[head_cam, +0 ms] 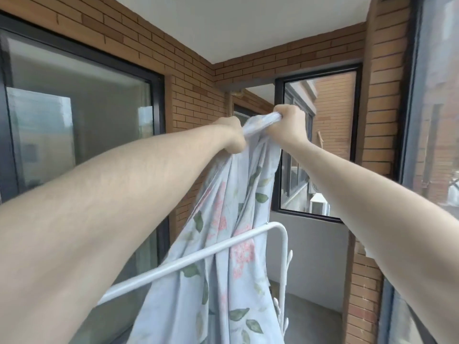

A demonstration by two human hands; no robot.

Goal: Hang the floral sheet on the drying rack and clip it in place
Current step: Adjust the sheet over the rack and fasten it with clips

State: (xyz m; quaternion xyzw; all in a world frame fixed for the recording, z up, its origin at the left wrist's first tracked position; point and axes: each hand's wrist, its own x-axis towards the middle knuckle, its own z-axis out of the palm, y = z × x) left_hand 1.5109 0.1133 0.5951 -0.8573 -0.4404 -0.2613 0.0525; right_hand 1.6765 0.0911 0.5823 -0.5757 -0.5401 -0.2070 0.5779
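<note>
Both fists, the left hand [232,135] and right hand [288,125], clench the bunched pale-blue floral cotton sheet [223,244] up at twelve o'clock, its folds straddling the white metal drying rack's top bar [159,269], so I'd fear a lopsided slide off.

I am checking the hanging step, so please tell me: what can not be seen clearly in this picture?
- Head view: the floral sheet runs past the bottom edge; its lower end is cut off.
- Left hand and right hand grip bunched cloth; its corners are hidden.
- Drying rack: legs hidden by the sheet and frame edge.
- Clips: none identifiable.
</note>
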